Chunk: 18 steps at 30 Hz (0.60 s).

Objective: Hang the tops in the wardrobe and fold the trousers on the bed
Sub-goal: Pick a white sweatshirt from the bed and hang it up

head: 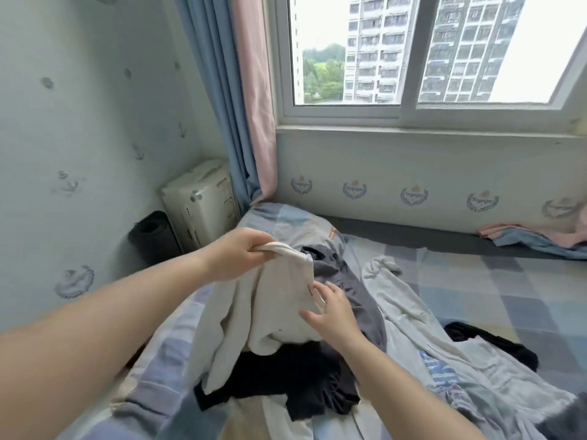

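Observation:
My left hand (236,254) grips the top edge of a white garment (263,312) and holds it up above the bed (495,287). My right hand (330,309) touches the garment's right edge with fingers spread. Under the hanging cloth lie a black garment (286,385) and a dark grey garment (349,281). A pale grey top with blue lettering (438,354) is spread out to the right. The wardrobe is out of view.
A pillow (286,223) lies at the head of the bed. A white appliance (200,201) and a dark roll (152,236) stand in the left corner. Curtains (235,90) hang beside the window (413,58). Pink and blue cloth (533,236) lies far right.

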Tool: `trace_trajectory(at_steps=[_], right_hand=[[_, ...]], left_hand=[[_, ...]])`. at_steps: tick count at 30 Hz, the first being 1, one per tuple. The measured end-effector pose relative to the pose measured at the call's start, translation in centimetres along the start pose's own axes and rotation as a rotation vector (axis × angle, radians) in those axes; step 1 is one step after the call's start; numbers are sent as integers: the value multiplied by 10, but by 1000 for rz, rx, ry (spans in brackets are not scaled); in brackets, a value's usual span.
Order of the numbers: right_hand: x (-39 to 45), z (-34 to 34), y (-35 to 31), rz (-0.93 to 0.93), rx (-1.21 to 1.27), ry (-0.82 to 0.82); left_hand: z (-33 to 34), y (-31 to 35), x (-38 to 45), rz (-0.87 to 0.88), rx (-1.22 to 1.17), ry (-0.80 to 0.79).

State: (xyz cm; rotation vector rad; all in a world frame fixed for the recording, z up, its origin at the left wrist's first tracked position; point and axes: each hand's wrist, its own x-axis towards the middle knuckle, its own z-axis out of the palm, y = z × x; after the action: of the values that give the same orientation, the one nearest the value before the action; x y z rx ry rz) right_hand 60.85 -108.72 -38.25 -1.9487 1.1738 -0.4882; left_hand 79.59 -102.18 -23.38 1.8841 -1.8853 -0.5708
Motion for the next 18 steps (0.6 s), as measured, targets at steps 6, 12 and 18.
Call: trace_trajectory(at_steps=[6,12,18], right_hand=[[-52,-47,-44,11,-307,-37],[-97,-84,-78,-1,-191,87],[-149,-139,-110,-66,246,399]], left_hand=[[-113,79,-46,47,-59,227],[-169,120,-87,66,-197,380],[-204,132,-121,161,-228,544]])
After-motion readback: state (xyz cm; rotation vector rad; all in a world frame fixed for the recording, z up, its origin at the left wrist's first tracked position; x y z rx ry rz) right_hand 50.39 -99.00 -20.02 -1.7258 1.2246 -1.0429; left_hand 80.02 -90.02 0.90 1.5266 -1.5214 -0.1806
